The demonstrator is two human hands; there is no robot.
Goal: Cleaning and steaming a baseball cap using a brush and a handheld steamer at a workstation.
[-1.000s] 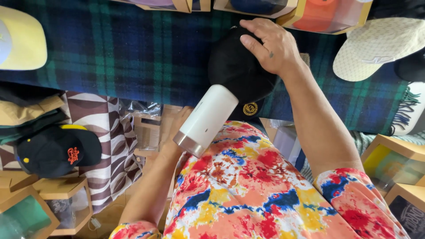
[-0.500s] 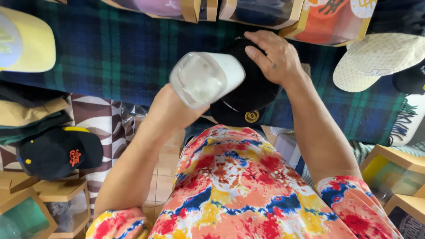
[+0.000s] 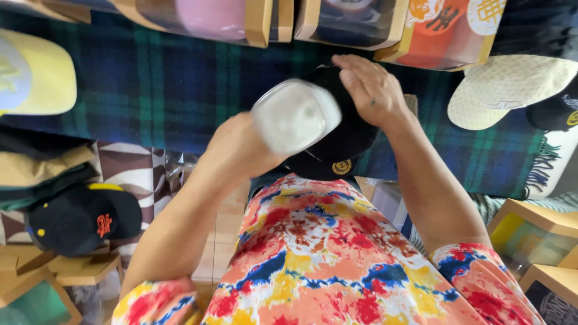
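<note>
Display boxes with wooden frames (image 3: pixel 259 24) are lining the far edge of the plaid blanket (image 3: pixel 168 84); a cream cap (image 3: pixel 506 90) and a yellow cap (image 3: pixel 36 75) are lying to either side. The right hand (image 3: pixel 370 90) is pressing flat, fingers open, on a black cap (image 3: pixel 343 135) with a gold sticker. The left hand (image 3: pixel 241 150) is gripping a white, blurred, rounded handheld device (image 3: pixel 295 114), partly covering the cap.

Bare plaid blanket (image 3: pixel 150 90) left of black cap (image 3: pixel 343 141), boxed caps (image 3: pixel 253 21) crowding far edge, cream cap (image 3: pixel 506 90) right.
</note>
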